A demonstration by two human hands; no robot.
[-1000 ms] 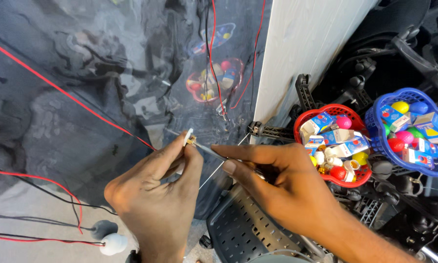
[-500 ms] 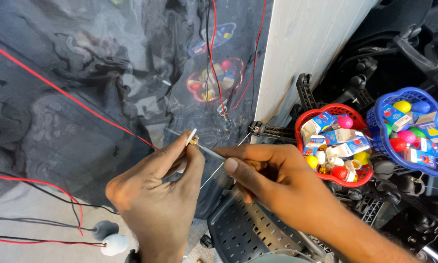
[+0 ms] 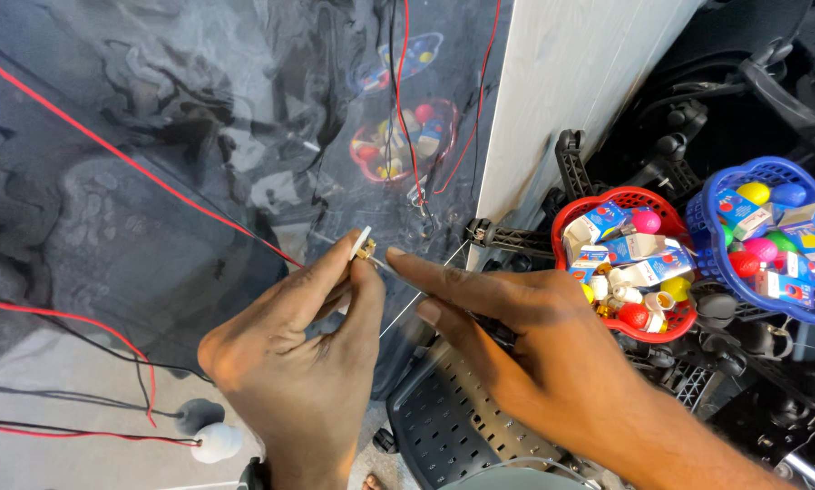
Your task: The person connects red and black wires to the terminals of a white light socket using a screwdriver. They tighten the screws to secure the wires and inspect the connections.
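While the left hand (image 3: 303, 363) pinches a small connector (image 3: 364, 245) (white-tipped), the right hand (image 3: 525, 336) fingers touch it

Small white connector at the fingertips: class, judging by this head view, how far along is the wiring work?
Done: red wires already run across the dark sheet. In hand: the left hand pinches the small white connector, while the right hand touches a thin wire at it. Left: whether the wire is joined cannot be told.

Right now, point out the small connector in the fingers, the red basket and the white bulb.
small connector (image 3: 364, 245), head view, on its white tip above the left hand's fingers.
red basket (image 3: 578, 214), head view, on its left rim.
white bulb (image 3: 215, 442), head view, on its round body.
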